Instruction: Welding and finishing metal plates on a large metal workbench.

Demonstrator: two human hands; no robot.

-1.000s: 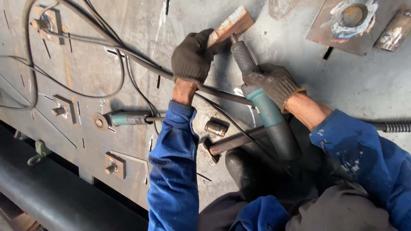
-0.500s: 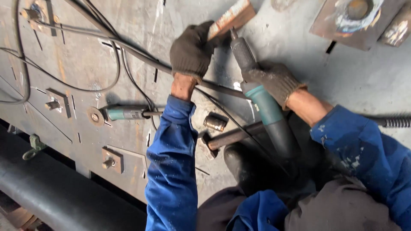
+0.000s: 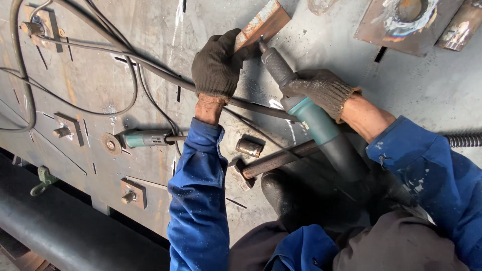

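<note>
Fingers (image 3: pixel 221 55) of the gloved left hand (image 3: pixel 217 64) clamp the rusty flat steel bar (image 3: pixel 263 21) against the far grey steel plate (image 3: pixel 100 75); right hand (image 3: pixel 321 90) wraps the teal-and-black die grinder (image 3: pixel 311 115), its tip touching the bar.

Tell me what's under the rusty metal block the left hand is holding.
The rusty metal block lies on the grey steel plate, gripped by the gloved left hand. The torch tip meets its lower edge. The contact face underneath is hidden.

Dark knit gloves (image 3: pixel 217 65), blue sleeves (image 3: pixel 198 200), teal-and-black die grinder (image 3: pixel 316 125), seemingly rusty brown bar (image 3: pixel 263 21).
</note>
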